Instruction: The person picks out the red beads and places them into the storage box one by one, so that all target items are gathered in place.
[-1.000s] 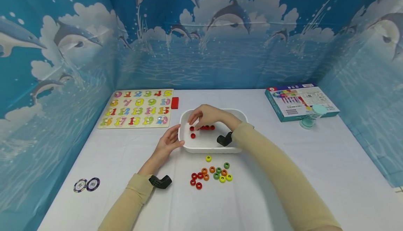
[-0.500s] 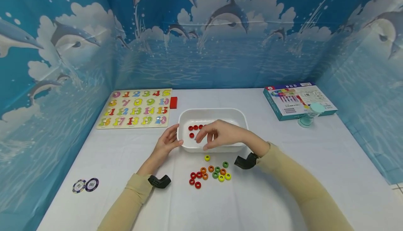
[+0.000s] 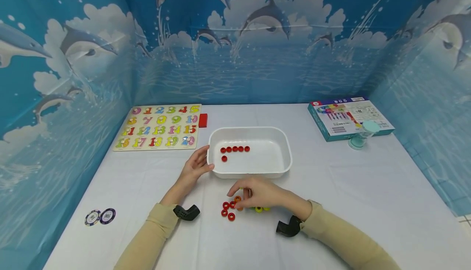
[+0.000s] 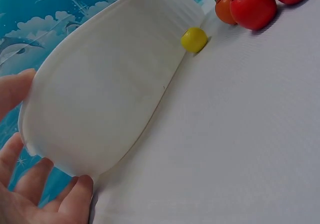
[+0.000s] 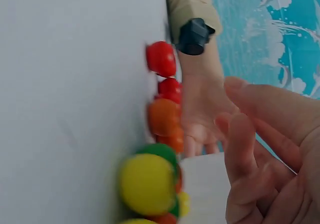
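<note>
Red ring beads (image 3: 234, 149), six of them, already laid inside white plastic tray (image 3: 286, 155); four more (image 3: 227, 210) left on white tablecloth (image 3: 331, 188) among orange, green, yellow ones. Left hand (image 3: 195, 168) rested fingers-straight against tray; right hand (image 3: 257, 192) hovered loosely curled, empty. Numbers 1–20 readable on wooden puzzle board (image 3: 160, 126).

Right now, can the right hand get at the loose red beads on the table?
Probably yes. The right hand hovers open just beside the red beads, nothing between them; the left hand rests on the white tray, out of the way.
</note>
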Motion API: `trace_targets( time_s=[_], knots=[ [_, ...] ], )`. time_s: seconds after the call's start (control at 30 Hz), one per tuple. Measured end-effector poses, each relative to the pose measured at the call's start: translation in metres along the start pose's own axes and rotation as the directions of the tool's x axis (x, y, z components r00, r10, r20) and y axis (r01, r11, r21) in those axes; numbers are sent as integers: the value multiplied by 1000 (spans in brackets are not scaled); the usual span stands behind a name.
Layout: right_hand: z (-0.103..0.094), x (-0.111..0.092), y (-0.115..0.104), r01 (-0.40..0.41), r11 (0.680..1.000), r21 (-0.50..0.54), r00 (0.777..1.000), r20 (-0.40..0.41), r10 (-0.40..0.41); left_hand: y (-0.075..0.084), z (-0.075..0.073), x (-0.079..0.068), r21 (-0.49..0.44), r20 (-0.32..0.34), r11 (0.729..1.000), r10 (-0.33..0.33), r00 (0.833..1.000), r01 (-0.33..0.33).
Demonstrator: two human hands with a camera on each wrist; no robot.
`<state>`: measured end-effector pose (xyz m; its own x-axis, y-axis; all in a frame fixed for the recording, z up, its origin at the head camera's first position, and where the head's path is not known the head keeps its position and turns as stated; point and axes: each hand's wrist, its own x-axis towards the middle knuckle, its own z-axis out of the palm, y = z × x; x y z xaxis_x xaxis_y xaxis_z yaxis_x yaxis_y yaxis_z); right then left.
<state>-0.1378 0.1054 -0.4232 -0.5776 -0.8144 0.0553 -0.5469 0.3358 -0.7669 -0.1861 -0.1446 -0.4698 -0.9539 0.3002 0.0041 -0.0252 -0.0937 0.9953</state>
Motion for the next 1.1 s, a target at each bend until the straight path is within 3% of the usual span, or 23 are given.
trace_targets(
  time_s=[0.27, 0.6, 0.83, 1.1],
  knots=[
    [18, 1, 11, -47, 983, -176, 998, -56, 38, -1, 2, 0, 2, -7, 999, 39, 999, -39],
    [16, 0, 8, -67, 976, -206, 997, -41, 59, -1, 3, 0, 6, -8, 1000, 27, 1000, -27],
    [-13, -1, -3, -44, 998, -49, 995, 90, 49, -2, 2, 1, -5, -15, 999, 32, 999, -32],
    [-65, 16, -14, -57, 986, -158, 997, 48, 66, -1, 2, -1, -16, -8, 999, 44, 999, -44]
  ],
)
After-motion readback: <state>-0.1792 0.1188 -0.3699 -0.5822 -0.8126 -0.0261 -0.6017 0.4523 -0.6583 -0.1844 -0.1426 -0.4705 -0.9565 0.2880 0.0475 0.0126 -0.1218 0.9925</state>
